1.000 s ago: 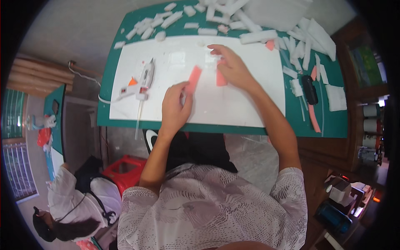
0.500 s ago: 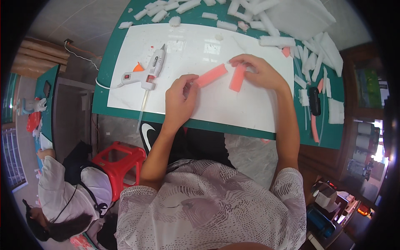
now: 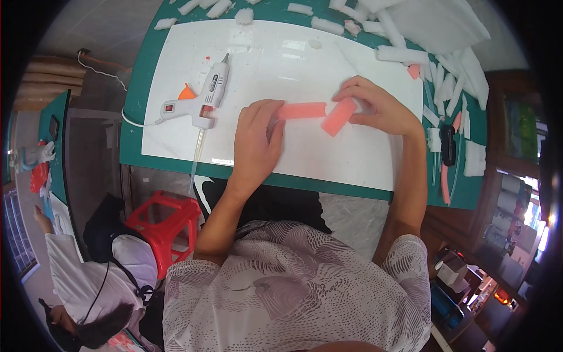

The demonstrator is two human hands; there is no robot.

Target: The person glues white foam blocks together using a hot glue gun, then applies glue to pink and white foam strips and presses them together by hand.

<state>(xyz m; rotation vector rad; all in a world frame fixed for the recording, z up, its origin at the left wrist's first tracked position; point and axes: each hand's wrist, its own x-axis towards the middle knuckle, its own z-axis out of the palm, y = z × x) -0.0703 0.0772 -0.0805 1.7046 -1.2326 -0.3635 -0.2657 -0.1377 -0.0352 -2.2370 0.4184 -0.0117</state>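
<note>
My left hand (image 3: 258, 138) is closed on the left end of a flat pink foam strip (image 3: 304, 110), which lies almost level above the white board (image 3: 316, 155). In my right hand (image 3: 375, 105) is a shorter pink foam piece (image 3: 338, 118), gripped at its upper right between thumb and fingers and tilted down to the left. The near ends of the two pieces sit close together; whether they touch I cannot tell. A white glue gun (image 3: 205, 100) lies to the left of my left hand, with a clear glue stick (image 3: 197, 154) sticking out toward the table edge.
White foam offcuts (image 3: 404, 54) are heaped along the far and right sides of the green table (image 3: 134, 138). A black-handled tool (image 3: 448, 144) lies at the right. A red stool (image 3: 167, 220) stands on the floor at left, near another person (image 3: 97, 264) in white.
The left strip has turned from a slant to nearly level. My right hand has tilted its pink piece further over, bringing it closer to the strip. The whole view has shifted slightly.
</note>
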